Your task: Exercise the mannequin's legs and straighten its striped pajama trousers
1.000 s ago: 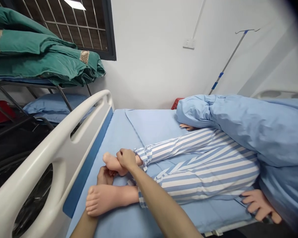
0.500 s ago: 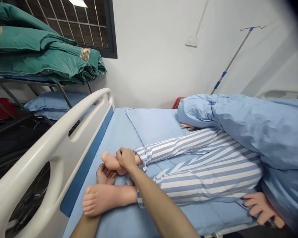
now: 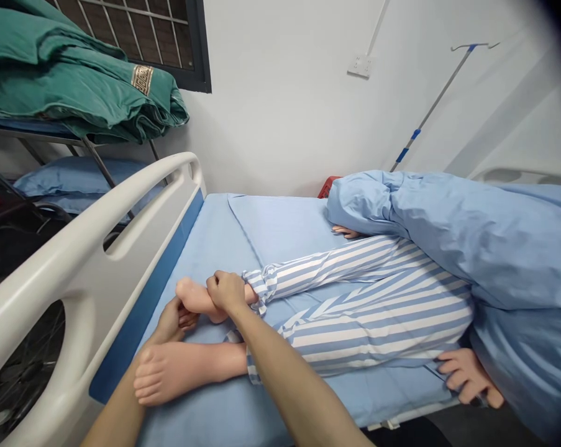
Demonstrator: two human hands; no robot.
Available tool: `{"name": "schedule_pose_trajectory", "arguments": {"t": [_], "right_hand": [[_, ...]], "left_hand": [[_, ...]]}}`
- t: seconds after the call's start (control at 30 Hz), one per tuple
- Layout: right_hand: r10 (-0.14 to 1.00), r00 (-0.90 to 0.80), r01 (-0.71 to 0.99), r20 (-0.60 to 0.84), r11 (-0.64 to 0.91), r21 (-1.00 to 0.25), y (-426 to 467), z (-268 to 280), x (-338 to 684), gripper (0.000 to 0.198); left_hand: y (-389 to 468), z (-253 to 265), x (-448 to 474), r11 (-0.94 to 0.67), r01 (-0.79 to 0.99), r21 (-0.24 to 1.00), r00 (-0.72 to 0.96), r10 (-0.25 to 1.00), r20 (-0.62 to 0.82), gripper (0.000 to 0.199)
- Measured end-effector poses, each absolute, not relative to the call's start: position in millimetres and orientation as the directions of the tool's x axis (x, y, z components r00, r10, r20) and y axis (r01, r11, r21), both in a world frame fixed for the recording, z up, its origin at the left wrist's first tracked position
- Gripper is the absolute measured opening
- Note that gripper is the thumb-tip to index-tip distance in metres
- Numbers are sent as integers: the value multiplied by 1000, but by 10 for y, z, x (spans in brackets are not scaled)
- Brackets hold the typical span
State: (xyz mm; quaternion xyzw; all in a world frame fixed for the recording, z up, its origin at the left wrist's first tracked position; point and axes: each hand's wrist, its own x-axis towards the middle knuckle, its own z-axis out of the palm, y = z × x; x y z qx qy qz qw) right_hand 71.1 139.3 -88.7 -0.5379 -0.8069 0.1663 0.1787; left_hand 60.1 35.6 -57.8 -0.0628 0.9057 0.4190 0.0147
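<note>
A manikin with smooth, plastic-looking feet lies on the bed in blue-and-white striped trousers [image 3: 378, 323]. My right hand [image 3: 228, 289] is wrapped over the ankle of its far foot [image 3: 195, 298], just below the trouser cuff. At the toe end of that foot is my left hand [image 3: 174, 320], fingers curled against its underside and thumb near the toes. The near foot [image 3: 182, 369] rests across my left forearm in view, toes pointing left. Parts of my left fingers are hidden beneath the far foot.
A white bed end board [image 3: 135, 205] rises at left. A blue quilt [image 3: 448, 236] covers the manikin's upper part, with a manikin hand [image 3: 471, 375] at the near edge. Behind stand a drip pole [image 3: 429, 112] and a rack with green bedding [image 3: 89, 93].
My left hand has shifted from beneath the far foot towards its toes, and its thumb side now shows. My right hand keeps its hold on the ankle. The view has moved slightly.
</note>
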Motion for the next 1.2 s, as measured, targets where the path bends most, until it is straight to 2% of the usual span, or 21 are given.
{"name": "schedule_pose_trajectory", "arguments": {"t": [0.07,0.1,0.27,0.43,0.57,0.67,0.8,0.93,1.0,1.07,1.13,1.2], "right_hand": [[927,-359,808,112,368,-460,1393,-891,715,34],[925,-361,806,113,371,-462,1394,-894,717,35],[928,-359,807,103,364,-466,1400,-898,718,35],[929,-353,809,107,361,-465,1386,-874,730,35],[925,-360,800,119,372,-471,1380,-864,737,35],[928,-357,805,109,365,-469,1383,-864,734,34],[928,-360,813,100,364,-454,1387,-886,724,34],[928,-353,818,117,367,-443,1389,-905,716,34],[929,-351,821,119,366,-439,1387,-902,714,34],[930,-348,825,120,365,-431,1384,-895,713,33],[928,-349,828,129,370,-422,1380,-892,712,33],[928,-347,830,137,372,-415,1376,-897,711,33]], "left_hand": [[396,-658,575,717,-187,672,-955,-294,48,40],[419,-701,562,744,-196,639,-939,-331,97,40],[473,-780,536,775,-217,594,-927,-353,122,41],[481,-696,556,700,-228,677,-900,-416,128,41],[489,-651,564,702,-245,669,-894,-430,124,44],[493,-592,564,734,-275,621,-914,-399,67,47],[478,-425,568,747,-369,552,-917,-390,-86,51],[433,-344,578,711,-378,593,-923,-338,-184,46],[424,-437,572,703,-315,638,-942,-312,-121,43],[425,-612,552,714,-249,655,-944,-329,0,40],[423,-811,524,747,-197,635,-935,-338,108,40],[414,-961,505,777,-128,616,-942,-290,170,41]]}}
